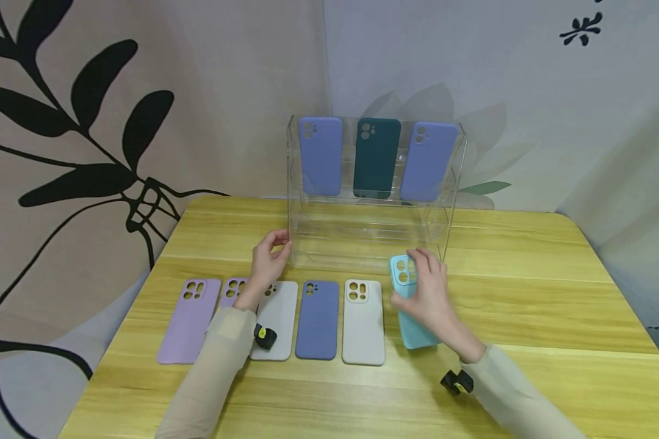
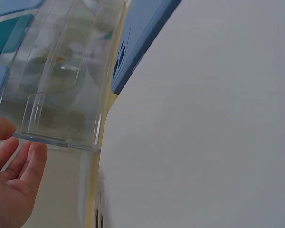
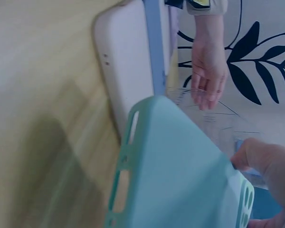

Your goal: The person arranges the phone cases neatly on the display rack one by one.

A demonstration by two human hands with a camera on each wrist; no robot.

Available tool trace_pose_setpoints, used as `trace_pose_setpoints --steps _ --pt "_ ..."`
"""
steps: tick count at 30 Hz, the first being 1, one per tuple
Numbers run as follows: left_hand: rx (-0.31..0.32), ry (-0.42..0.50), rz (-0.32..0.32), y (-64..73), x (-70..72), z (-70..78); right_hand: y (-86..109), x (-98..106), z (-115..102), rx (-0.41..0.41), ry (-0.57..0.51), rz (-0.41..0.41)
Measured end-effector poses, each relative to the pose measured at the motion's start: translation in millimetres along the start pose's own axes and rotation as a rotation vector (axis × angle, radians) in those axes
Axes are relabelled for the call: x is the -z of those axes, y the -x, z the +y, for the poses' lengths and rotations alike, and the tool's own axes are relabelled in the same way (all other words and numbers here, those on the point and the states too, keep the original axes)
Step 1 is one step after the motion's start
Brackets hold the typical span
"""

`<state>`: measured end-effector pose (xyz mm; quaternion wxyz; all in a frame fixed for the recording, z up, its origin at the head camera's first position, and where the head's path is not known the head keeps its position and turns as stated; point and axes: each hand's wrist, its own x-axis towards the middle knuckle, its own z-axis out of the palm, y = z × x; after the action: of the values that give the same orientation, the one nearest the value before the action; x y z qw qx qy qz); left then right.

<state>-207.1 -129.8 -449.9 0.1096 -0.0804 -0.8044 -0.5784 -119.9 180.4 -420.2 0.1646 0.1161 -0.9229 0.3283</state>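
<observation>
My right hand (image 1: 431, 296) grips a turquoise phone case (image 1: 414, 329) by its edges near the camera cutouts. The case is tilted and raised off the table, just in front of the clear display stand (image 1: 362, 235). In the right wrist view, the back of the turquoise case (image 3: 175, 166) faces the camera, and its side slots show. At the stand's left side, my left hand (image 1: 269, 259) holds the clear panel's edge. Up close in the left wrist view, the thumb and fingers of that hand (image 2: 16, 175) lie on either side of the edge.
On the stand's upper tier lean a periwinkle case (image 1: 321, 158), a dark teal case (image 1: 377, 161) and another periwinkle case (image 1: 429, 164). Along the wooden table (image 1: 527, 292) lie lilac cases (image 1: 187, 323), a pale case (image 1: 285, 317), a blue case (image 1: 316, 323) and a white case (image 1: 363, 329).
</observation>
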Motion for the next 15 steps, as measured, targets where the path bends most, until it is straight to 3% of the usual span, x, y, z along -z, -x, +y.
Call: trace_pose_setpoints --steps 7,15 --pt "-0.007 -0.008 0.016 -2.2 -1.0 -7.1 -14.6 6 -4 0.092 -0.023 0.107" --pt "-0.014 -0.001 0.017 -2.0 -0.8 -7.3 -27.4 11 -14 0.087 -0.054 0.103"
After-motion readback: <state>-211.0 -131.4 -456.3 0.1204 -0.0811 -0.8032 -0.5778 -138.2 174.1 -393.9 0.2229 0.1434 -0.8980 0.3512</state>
